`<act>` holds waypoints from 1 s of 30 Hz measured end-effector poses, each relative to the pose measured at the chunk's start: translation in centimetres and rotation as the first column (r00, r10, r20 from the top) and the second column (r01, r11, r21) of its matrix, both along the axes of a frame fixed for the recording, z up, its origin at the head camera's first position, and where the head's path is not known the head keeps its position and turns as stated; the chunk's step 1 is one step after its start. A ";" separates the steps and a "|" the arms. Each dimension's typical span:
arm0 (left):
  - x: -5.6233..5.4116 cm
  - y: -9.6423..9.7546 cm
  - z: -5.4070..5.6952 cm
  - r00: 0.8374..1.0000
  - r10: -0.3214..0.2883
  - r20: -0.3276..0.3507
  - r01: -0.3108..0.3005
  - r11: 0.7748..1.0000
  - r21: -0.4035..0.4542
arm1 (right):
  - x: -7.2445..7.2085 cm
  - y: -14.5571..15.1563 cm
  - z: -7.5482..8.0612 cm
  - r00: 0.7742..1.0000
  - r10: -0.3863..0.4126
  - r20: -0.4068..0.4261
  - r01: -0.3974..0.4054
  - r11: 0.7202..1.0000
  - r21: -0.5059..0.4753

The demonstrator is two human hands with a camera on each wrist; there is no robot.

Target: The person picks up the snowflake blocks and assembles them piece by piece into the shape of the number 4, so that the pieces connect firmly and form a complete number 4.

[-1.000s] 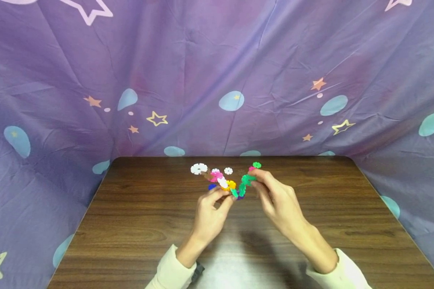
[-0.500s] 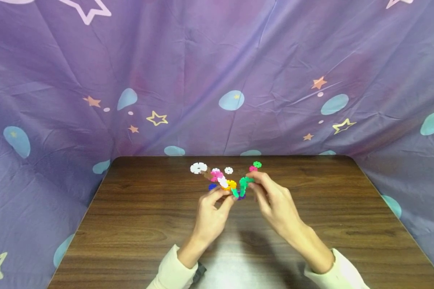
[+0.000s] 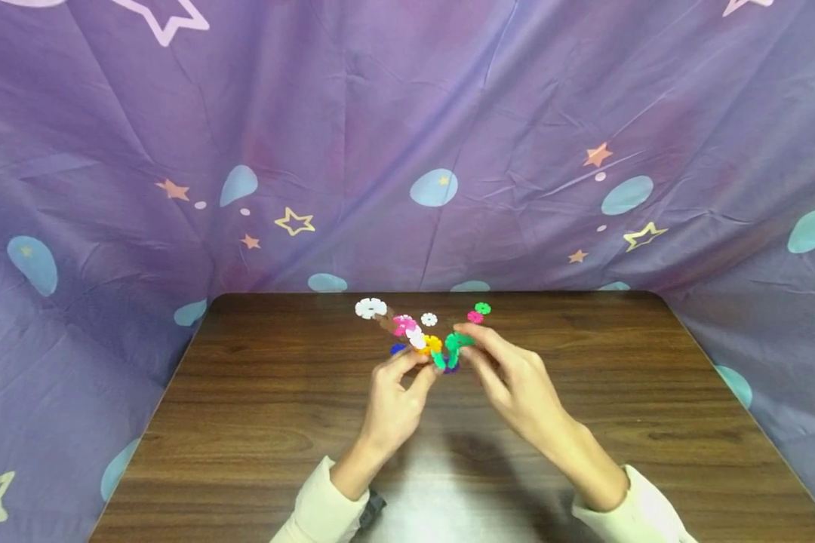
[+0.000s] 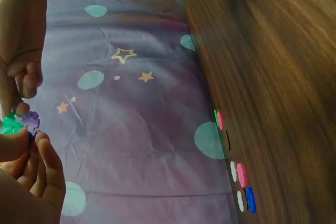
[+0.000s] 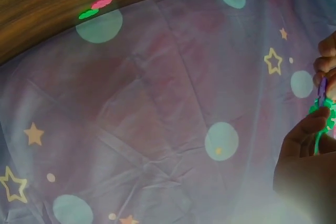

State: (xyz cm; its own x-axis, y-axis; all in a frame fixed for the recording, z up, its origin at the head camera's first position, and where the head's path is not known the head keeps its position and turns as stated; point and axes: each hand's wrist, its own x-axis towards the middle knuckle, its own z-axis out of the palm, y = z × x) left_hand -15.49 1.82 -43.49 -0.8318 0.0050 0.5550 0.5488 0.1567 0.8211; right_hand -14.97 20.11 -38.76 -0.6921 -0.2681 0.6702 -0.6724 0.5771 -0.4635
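A chain of joined plastic snowflake discs hangs between both hands above the table in the head view. From its large white disc (image 3: pixel 370 308) it runs through brown, pink, white and orange discs (image 3: pixel 432 345) to green and purple ones. My left hand (image 3: pixel 390 403) pinches the chain near its low middle, by a green disc (image 3: pixel 438 360) and the purple disc (image 4: pixel 30 123). My right hand (image 3: pixel 519 381) pinches the green disc (image 3: pixel 458 342) at the right end with thumb and fingers. Fingers hide part of the joints.
Loose discs lie on the brown wooden table (image 3: pixel 272 407) near its far edge: white (image 3: pixel 429 320), pink (image 3: pixel 475 317), green (image 3: pixel 483 308) and blue (image 3: pixel 397 349). The left wrist view also shows a brown disc (image 4: pixel 228 140). A patterned purple cloth (image 3: pixel 380 151) surrounds the table.
My right hand has shifted slightly left with the green end, uncovering more of the loose pink disc. The chain's white end has risen a little. My left hand keeps its pinch, almost still.
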 end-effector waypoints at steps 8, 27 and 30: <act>0.1 -0.6 0.1 0.999 0.027 0.032 -0.028 1.000 0.003 | -0.6 1.3 -1.8 0.966 -0.133 0.222 0.136 0.991 0.004; 0.5 -0.8 0.0 0.999 0.030 0.030 -0.030 1.000 0.008 | -4.3 5.1 -10.8 0.718 -0.406 0.565 0.185 0.894 0.408; 0.4 -0.6 0.2 0.999 0.029 0.027 -0.029 1.000 0.011 | -5.4 5.5 -11.1 0.710 -0.425 0.562 0.199 0.886 0.418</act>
State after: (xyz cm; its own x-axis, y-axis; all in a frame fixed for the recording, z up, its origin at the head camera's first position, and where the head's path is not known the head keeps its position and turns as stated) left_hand -15.12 1.26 -43.24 -0.8460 -0.0254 0.5326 0.5221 0.1630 0.8372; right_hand -20.40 25.57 -49.83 -0.9975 -0.0676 -0.0228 -0.0491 0.8829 -0.4670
